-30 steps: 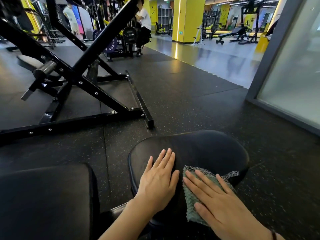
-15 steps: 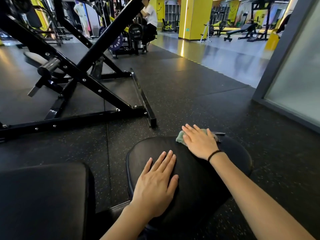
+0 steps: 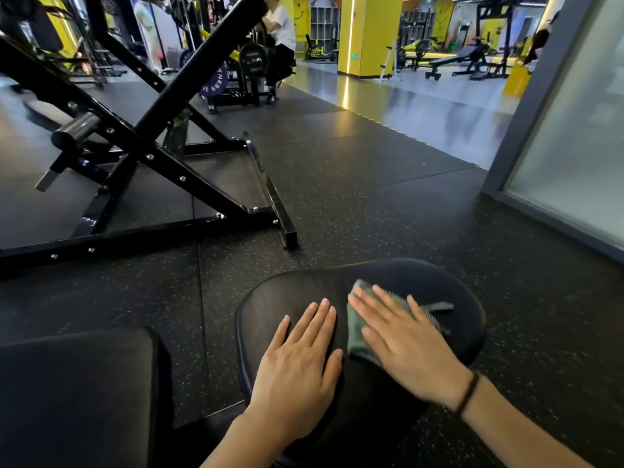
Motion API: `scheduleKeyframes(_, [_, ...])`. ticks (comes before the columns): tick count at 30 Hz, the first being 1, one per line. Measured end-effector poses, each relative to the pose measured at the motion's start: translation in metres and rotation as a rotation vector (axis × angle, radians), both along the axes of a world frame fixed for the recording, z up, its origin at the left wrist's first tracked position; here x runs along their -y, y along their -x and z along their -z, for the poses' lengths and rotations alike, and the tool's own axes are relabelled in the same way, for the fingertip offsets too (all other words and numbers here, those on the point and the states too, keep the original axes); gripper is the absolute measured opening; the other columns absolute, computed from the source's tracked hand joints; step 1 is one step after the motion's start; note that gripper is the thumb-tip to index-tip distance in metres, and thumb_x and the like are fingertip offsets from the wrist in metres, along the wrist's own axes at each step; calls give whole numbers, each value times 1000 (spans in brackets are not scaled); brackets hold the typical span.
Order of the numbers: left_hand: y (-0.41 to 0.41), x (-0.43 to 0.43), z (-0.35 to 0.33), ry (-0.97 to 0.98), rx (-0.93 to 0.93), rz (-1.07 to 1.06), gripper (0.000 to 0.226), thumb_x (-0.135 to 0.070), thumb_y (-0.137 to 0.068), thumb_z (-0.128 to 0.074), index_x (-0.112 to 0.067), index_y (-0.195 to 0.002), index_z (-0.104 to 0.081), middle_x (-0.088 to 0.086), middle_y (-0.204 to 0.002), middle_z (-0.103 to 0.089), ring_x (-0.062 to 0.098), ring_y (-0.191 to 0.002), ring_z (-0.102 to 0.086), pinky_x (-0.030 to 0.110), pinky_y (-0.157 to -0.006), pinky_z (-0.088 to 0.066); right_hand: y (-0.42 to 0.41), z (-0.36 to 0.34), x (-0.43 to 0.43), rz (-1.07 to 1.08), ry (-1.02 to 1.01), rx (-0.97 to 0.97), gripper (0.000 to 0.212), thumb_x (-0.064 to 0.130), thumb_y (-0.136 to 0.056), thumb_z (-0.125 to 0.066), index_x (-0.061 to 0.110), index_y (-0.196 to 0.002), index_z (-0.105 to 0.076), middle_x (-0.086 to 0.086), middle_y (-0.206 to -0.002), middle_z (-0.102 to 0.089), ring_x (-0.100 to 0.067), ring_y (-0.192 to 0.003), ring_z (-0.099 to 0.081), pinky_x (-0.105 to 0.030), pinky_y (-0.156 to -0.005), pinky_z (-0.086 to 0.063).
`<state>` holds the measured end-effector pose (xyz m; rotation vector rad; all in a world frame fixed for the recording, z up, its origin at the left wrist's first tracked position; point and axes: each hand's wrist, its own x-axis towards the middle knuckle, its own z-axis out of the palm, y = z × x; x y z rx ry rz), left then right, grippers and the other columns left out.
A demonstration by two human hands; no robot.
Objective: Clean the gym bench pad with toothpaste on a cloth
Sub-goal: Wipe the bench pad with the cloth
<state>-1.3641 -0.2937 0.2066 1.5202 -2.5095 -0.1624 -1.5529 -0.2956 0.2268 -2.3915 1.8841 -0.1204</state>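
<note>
Cloth [image 3: 358, 336] under flat R hand [image 3: 405, 346] on pad [image 3: 439, 285].

A gym: weight-machine frames [image 3: 141, 143], plates [image 3: 251, 60], benches [image 3: 462, 59], rubber flooring [image 3: 354, 197].

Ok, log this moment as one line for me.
step: wipe pad | right hand: flat, pressing green cloth on round bench pad | left hand: flat on pad beside cloth

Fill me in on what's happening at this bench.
A person is cleaning a black gym bench pad. The right hand presses a green cloth flat against the pad's top, fingers straight; it is slightly blurred, as if mid-wipe. The left hand lies flat on the pad beside it, apparently steadying it.
</note>
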Motion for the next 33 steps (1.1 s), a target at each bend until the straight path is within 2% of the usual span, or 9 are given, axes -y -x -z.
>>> scheduleKeyframes(4, [-1,2,-4,21,-24,-4,57,-47,-93,-27,-24,-142,-42,-9,-148,-38,6,-137,-35,32,-109,-37,0,-3,76,102,-59,13,51,42,-101,-7,33,-151,-1,18,-158,6,-3,-145,8,-44,-117,2])
scheduleKeyframes(8, [-2,2,-8,-7,-23,24,74,-55,-81,10,-29,-151,6,-15,-154,15,0,-141,18,26,-114,14,-5,-5,107,174,-87,13,50,38,-103,-14,28,-152,-9,13,-160,-4,-10,-147,1,-49,-117,1])
scheduleKeyframes(11, [-2,0,-5,13,-3,18,77,-56,-78,14,-29,-151,8,-14,-156,15,0,-141,19,27,-114,14,-5,-3,79,162,-58,39,52,40,-102,-13,28,-152,-6,13,-160,0,-10,-147,1,-46,-117,0])
scheduleKeyframes(15, [-2,-2,-6,-5,3,17,79,-56,-76,15,-29,-150,8,-15,-156,15,-1,-140,21,28,-115,13,1,1,-7,65,18,41,68,54,-83,11,35,-148,8,24,-147,20,-2,-144,12,-35,-116,6])
scheduleKeyframes(18, [-2,-1,-9,-39,1,16,77,-57,-79,12,-30,-151,9,-17,-154,17,-1,-140,20,29,-116,12,3,1,-56,23,-48,81,55,57,-84,10,51,-139,17,34,-143,30,8,-135,30,-28,-113,19])
scheduleKeyframes(21, [3,2,-13,-79,-8,18,62,-52,-95,-8,-28,-150,6,-17,-152,17,1,-142,18,32,-119,9,9,2,-54,23,-37,86,62,62,-77,25,54,-138,16,37,-143,27,10,-134,30,-31,-115,15])
scheduleKeyframes(23, [11,7,-11,-71,-9,49,63,-51,-93,-3,-27,-151,5,-16,-153,17,1,-141,18,36,-119,7,18,4,-27,86,24,58,73,62,-73,33,46,-142,16,29,-145,26,5,-140,20,-36,-118,7])
scheduleKeyframes(28, [42,37,-8,-54,15,211,77,-57,-81,7,-26,-152,1,-13,-158,9,1,-142,15,34,-117,11,49,2,54,257,-8,2,51,40,-102,-10,31,-151,-2,16,-159,5,-7,-146,4,-44,-117,-1])
scheduleKeyframes(33, [59,51,-8,-30,53,279,70,-55,-86,5,-28,-151,6,-14,-157,12,0,-142,16,30,-115,13,67,-4,103,366,-72,54,51,37,-103,-15,26,-152,-11,11,-160,-4,-13,-147,-1,-49,-117,-5])
